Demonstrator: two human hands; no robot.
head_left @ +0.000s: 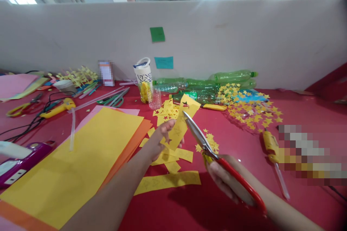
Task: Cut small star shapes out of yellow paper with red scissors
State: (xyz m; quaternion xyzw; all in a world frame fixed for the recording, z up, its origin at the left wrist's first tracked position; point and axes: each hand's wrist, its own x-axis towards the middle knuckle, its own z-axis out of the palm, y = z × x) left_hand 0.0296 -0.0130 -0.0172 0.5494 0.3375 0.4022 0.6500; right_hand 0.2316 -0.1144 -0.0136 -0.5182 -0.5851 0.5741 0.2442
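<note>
Over red table (162, 213): right grip (223, 178) closed round scissors (208, 148).

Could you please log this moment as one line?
left hand: holding yellow strip; right hand: holding red-handled scissors; blades: at strip; yellow stars: on red table

The left forearm (116, 187) slants up from the bottom left to the left hand (160, 136), pinching near centre, while the right hand (223, 178) curls tightly, lower right.
</note>
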